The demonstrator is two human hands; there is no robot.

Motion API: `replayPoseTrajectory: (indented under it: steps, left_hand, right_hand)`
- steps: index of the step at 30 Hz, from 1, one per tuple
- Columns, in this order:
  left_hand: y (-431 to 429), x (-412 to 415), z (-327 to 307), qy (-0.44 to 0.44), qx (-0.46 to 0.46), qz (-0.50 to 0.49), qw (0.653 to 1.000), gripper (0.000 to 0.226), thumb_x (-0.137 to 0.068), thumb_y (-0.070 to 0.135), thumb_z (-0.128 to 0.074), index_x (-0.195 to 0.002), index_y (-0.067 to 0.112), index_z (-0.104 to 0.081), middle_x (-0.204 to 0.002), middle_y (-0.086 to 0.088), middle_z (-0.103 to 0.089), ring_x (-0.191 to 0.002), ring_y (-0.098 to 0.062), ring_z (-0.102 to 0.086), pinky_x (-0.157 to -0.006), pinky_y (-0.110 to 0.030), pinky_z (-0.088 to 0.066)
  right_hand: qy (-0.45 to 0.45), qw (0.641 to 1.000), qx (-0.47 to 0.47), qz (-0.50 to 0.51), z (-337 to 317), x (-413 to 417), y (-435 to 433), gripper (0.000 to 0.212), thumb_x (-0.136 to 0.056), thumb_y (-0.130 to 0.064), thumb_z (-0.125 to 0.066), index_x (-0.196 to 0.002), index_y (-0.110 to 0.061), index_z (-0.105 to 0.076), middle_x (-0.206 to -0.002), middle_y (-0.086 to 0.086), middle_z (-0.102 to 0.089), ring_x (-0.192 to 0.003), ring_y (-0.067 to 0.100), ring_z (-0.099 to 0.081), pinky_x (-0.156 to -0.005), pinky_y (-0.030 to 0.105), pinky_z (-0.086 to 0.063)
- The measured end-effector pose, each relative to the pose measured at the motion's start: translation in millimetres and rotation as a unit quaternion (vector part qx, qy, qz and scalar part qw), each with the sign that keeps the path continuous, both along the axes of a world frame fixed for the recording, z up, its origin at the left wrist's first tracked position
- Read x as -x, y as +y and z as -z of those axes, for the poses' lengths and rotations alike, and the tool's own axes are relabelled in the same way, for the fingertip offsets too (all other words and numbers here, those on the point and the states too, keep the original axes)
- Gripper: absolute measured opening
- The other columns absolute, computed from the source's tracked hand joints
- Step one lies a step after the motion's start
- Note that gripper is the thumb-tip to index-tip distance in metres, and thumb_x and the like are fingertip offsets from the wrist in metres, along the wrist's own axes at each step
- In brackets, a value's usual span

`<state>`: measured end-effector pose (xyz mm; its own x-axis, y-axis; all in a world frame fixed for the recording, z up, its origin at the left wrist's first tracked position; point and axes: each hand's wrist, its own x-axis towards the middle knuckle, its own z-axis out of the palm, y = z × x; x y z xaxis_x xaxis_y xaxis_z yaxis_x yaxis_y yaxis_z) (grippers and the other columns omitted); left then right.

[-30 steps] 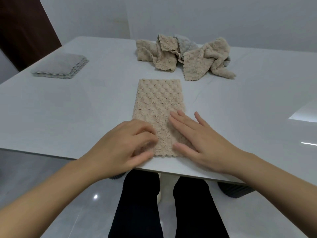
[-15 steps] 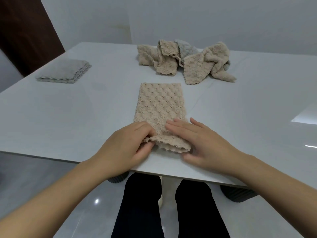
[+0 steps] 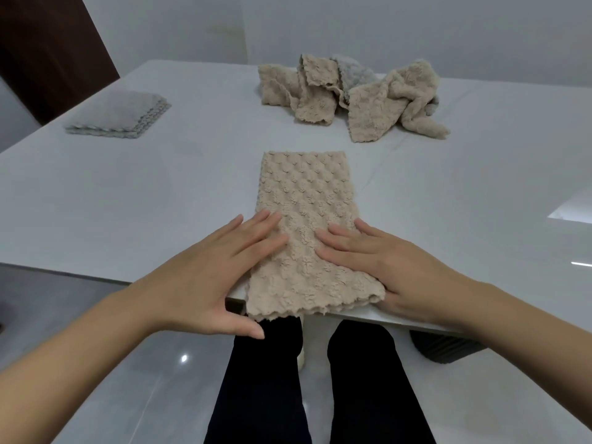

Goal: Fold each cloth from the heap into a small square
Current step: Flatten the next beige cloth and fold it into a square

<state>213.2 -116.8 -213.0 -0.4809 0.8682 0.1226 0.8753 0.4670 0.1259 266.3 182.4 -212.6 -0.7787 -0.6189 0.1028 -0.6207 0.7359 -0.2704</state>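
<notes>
A beige textured cloth [image 3: 307, 200], folded into a long strip, lies on the white table [image 3: 128, 203] in front of me. Its near end is raised off the table and reaches past the front edge. My left hand [image 3: 208, 270] holds the near left side, fingers spread on top and thumb below the edge. My right hand [image 3: 384, 264] holds the near right side, fingers on top, thumb hidden under the cloth. The heap [image 3: 362, 97] of crumpled beige and grey cloths sits at the back, apart from both hands.
A stack of folded grey cloths [image 3: 121, 113] lies at the far left of the table. My dark-trousered legs [image 3: 320, 379] show below the table's front edge. A dark ribbed object [image 3: 445, 347] stands on the floor under the table at right.
The near end of the beige cloth has come up off the table toward me. Both hands moved from pinching its edge to gripping it with fingers spread on top.
</notes>
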Motion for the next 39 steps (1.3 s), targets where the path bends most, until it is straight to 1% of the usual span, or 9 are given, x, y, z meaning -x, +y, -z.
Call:
replayPoseTrajectory:
  steps: [4, 12, 16, 22, 27, 29, 31, 36, 39]
  left_hand:
    - [5, -6, 7, 0.075, 0.043, 0.024, 0.996, 0.105, -0.08, 0.073, -0.053, -0.155, 0.013, -0.011, -0.163, -0.008, -0.005, -0.15, -0.021, -0.005, -0.119, -0.042, -0.012]
    - [14, -15, 20, 0.123, -0.02, 0.029, 0.992, 0.064, -0.097, 0.04, -0.043, -0.147, 0.001, -0.033, -0.155, -0.015, -0.031, -0.144, -0.025, -0.029, -0.114, -0.041, -0.029]
    - [9, -24, 16, 0.135, -0.048, 0.069, 0.987, 0.053, -0.099, 0.034, -0.044, -0.142, 0.003, -0.043, -0.151, -0.012, -0.039, -0.141, -0.024, -0.036, -0.113, -0.042, -0.033]
    - [18, -21, 19, 0.117, 0.006, 0.032, 0.993, 0.073, -0.092, 0.037, -0.055, -0.151, 0.007, -0.025, -0.158, -0.014, -0.023, -0.147, -0.026, -0.022, -0.116, -0.041, -0.024]
    - [14, -26, 10, -0.006, -0.074, 0.03, 0.997, 0.053, -0.096, 0.039, -0.045, -0.143, 0.015, -0.046, -0.151, -0.001, -0.041, -0.141, -0.011, -0.033, -0.115, -0.025, -0.024]
    - [19, -30, -5, -0.204, -0.201, -0.055, 0.957, 0.037, -0.088, 0.026, -0.054, -0.123, 0.021, -0.065, -0.127, 0.014, -0.063, -0.12, 0.003, -0.053, -0.101, -0.017, -0.04]
    - [30, -22, -19, -0.291, -0.29, -0.159, 0.898, 0.019, -0.083, 0.018, -0.056, -0.09, 0.023, -0.073, -0.093, 0.015, -0.073, -0.086, 0.009, -0.061, -0.078, -0.017, -0.05]
    - [58, 17, -35, -0.334, -0.298, -0.376, 0.812, 0.06, -0.089, 0.058, -0.048, -0.09, 0.002, -0.066, -0.09, -0.01, -0.07, -0.09, -0.031, -0.068, -0.081, -0.041, -0.052]
    - [70, 32, -31, -0.281, -0.239, -0.423, 0.828, 0.049, -0.093, 0.046, -0.043, -0.083, 0.002, -0.061, -0.087, -0.007, -0.066, -0.088, -0.035, -0.063, -0.075, -0.038, -0.051]
  right_hand:
    - [0.027, 0.999, 0.011, -0.013, 9, -20, 2, 0.068, -0.087, -0.016, -0.065, -0.149, -0.02, -0.037, -0.158, -0.002, -0.029, -0.147, 0.011, -0.02, -0.119, 0.039, -0.015]
    - [0.038, 0.995, -0.093, 0.021, 9, -37, 0, 0.085, -0.09, -0.064, -0.036, -0.156, -0.022, -0.002, -0.164, 0.003, -0.001, -0.15, 0.02, 0.002, -0.121, 0.048, -0.011]
    - [0.135, 0.987, -0.081, 0.03, 4, -45, -5, 0.081, -0.083, -0.045, -0.062, -0.151, -0.017, -0.029, -0.156, 0.004, -0.033, -0.142, 0.021, -0.035, -0.113, 0.05, -0.03]
    - [0.14, 0.981, -0.131, 0.038, 18, -40, -10, 0.103, -0.07, -0.026, -0.078, -0.152, -0.008, -0.02, -0.16, 0.012, -0.022, -0.148, 0.028, -0.019, -0.116, 0.052, -0.024]
    - [0.07, 0.997, -0.014, 0.027, 3, -43, -4, 0.058, -0.09, -0.037, -0.05, -0.145, -0.019, -0.042, -0.149, -0.002, -0.044, -0.139, 0.011, -0.037, -0.115, 0.032, -0.027]
    - [-0.032, 0.98, 0.17, 0.097, -11, -39, -7, 0.035, -0.089, -0.022, -0.055, -0.123, -0.028, -0.063, -0.122, -0.015, -0.064, -0.111, -0.003, -0.055, -0.097, 0.017, -0.039]
    - [-0.087, 0.934, 0.282, 0.203, -25, -23, -12, 0.022, -0.09, -0.019, -0.054, -0.096, -0.031, -0.071, -0.095, -0.015, -0.072, -0.089, 0.001, -0.063, -0.083, 0.023, -0.048]
    - [-0.126, 0.879, 0.271, 0.373, -38, 26, -28, 0.043, -0.097, -0.038, -0.042, -0.061, -0.014, -0.042, -0.063, 0.0, -0.051, -0.065, 0.019, -0.049, -0.063, 0.032, -0.037]
    - [-0.12, 0.883, 0.181, 0.416, -33, 45, -31, 0.038, -0.095, -0.032, -0.039, -0.061, -0.017, -0.041, -0.069, 0.002, -0.053, -0.072, 0.025, -0.052, -0.061, 0.031, -0.037]
